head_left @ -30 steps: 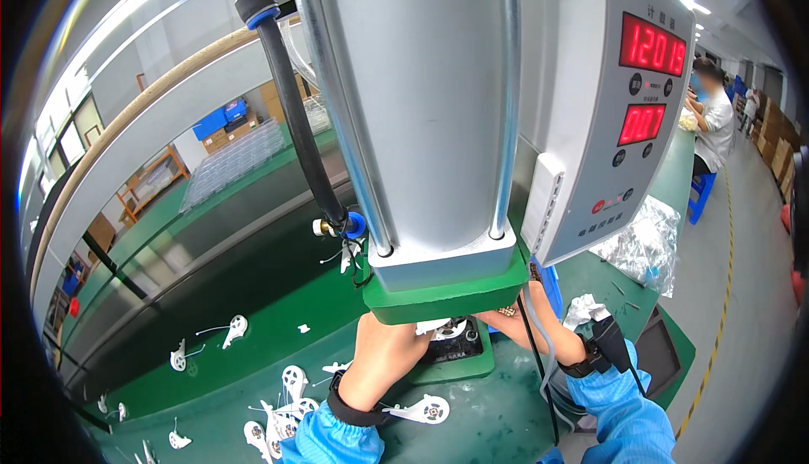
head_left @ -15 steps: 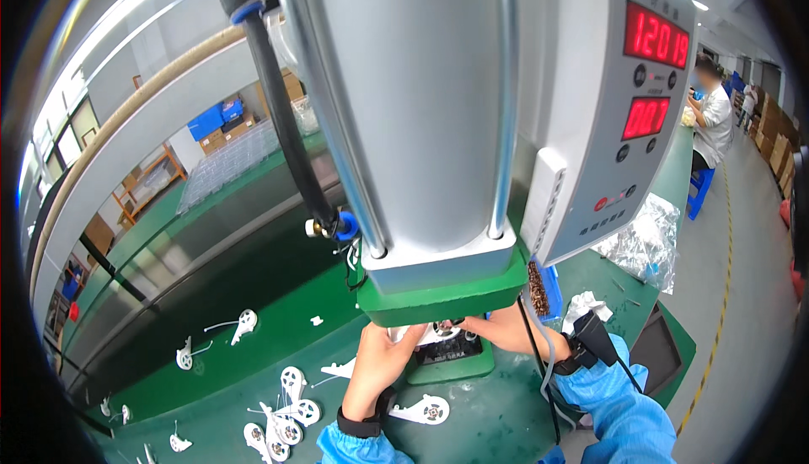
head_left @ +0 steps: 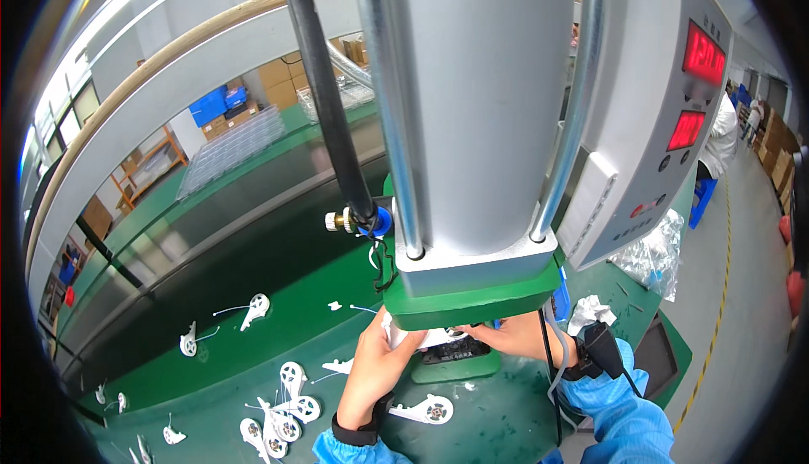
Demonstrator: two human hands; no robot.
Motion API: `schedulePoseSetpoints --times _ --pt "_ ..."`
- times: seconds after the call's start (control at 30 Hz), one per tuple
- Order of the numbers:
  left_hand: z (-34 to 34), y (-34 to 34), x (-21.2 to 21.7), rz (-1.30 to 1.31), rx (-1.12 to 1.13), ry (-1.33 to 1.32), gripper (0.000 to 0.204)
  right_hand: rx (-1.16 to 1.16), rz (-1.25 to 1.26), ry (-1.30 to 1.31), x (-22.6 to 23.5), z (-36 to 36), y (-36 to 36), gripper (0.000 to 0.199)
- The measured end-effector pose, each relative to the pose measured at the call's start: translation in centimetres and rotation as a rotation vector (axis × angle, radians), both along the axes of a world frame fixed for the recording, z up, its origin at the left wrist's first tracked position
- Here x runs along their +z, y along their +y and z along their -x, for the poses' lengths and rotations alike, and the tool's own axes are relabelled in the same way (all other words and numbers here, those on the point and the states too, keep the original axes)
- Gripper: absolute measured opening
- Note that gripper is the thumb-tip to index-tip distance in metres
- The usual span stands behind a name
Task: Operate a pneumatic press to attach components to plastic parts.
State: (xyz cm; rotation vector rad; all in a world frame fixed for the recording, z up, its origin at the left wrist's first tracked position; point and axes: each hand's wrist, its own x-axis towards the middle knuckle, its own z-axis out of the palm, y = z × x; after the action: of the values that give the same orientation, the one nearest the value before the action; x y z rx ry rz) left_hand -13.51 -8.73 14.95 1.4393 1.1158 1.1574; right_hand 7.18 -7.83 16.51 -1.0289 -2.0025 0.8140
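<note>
Under the green head of a pneumatic press [head_left: 472,300], a white plastic part with a round wheel-like end [head_left: 431,337] sits over the black fixture [head_left: 455,351]. My left hand [head_left: 379,364] is closed, thumb and fingers pinching the part's left end. From the other side my right hand [head_left: 516,336] reaches in, its fingertips closed at the round end. The press head partly hides both sets of fingertips. A similar white part [head_left: 428,410] lies flat on the green table beside my left wrist.
Several white parts [head_left: 282,418] lie piled at the lower left, and others are scattered on the green belt [head_left: 312,287]. A control box with red displays [head_left: 653,127] hangs right of the press. Crumpled paper [head_left: 592,314], a clear plastic bag [head_left: 653,253] and cables lie at the right.
My view has shifted, so the press appears farther right and larger. Both hands stay at the white part, which now shows less of its round end beneath the press head.
</note>
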Motion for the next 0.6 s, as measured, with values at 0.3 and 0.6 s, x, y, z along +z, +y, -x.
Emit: schedulePoseSetpoints --times 0.3,0.6 --pt "1.5 -1.0 1.2 0.103 -0.08 0.069 0.029 -0.552 -0.668 0.471 -4.4 -7.5 -1.9 0.03" --pt "2.0 -0.3 1.8 0.14 -0.042 -0.042 0.024 -0.365 -0.4 -0.399 -4.9 -7.5 -0.5 0.022"
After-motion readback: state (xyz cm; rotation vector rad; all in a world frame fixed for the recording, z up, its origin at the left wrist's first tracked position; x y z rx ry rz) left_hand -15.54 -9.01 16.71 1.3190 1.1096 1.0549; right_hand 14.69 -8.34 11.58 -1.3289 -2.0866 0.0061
